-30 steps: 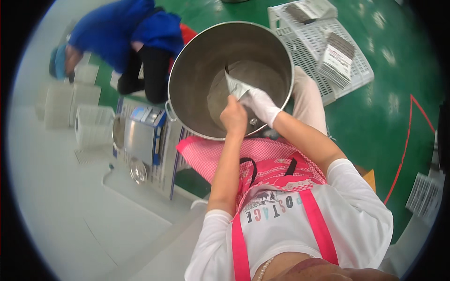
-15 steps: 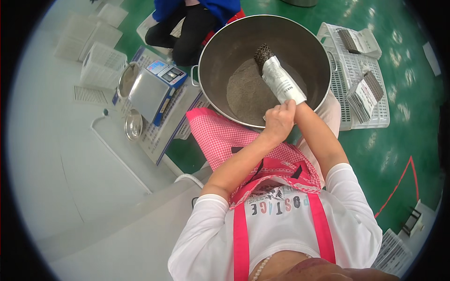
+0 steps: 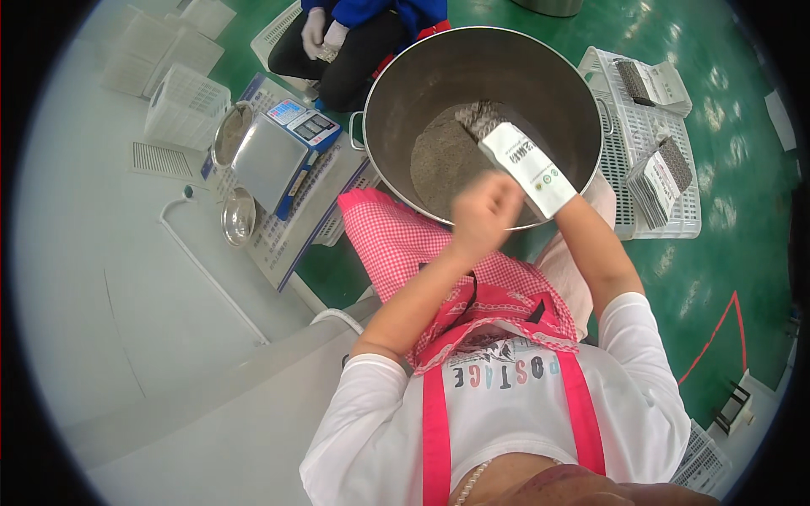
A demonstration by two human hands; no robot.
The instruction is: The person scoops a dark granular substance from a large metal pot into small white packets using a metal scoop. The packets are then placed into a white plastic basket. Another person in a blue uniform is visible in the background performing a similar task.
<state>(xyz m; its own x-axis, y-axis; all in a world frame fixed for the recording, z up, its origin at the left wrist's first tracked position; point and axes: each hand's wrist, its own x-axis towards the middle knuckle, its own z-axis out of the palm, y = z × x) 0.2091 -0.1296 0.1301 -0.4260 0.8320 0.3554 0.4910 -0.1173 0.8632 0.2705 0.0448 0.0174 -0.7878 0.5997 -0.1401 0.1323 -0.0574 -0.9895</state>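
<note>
A white pouch (image 3: pixel 525 165) with a dark patterned far end tilts over the big metal pot (image 3: pixel 553 59). My right forearm (image 3: pixel 595 240) runs up to the pouch's near end. The right hand is hidden by the pouch and appears to be inside it, so its fingers do not show. My left hand (image 3: pixel 488 215), smeared by motion, hovers at the pot's near rim, just left of the pouch's near end. Its fingers look curled, but whether they hold anything is unclear. Grey-brown powder (image 3: pixel 439 164) is heaped on the pot's bottom.
Right of the pot, a white plastic crate (image 3: pixel 624 198) carries flat stacks of pouches (image 3: pixel 658 181). To the left are a digital scale (image 3: pixel 274 164), a metal bowl (image 3: pixel 239 217) and a powder-holding bowl (image 3: pixel 232 135). Beyond, a seated co-worker wears white gloves (image 3: pixel 325 34).
My left hand has come off the pouch's near end and moved slightly left. The pouch has turned its printed face upward and shifted right. The co-worker's gloved hands have come into view.
</note>
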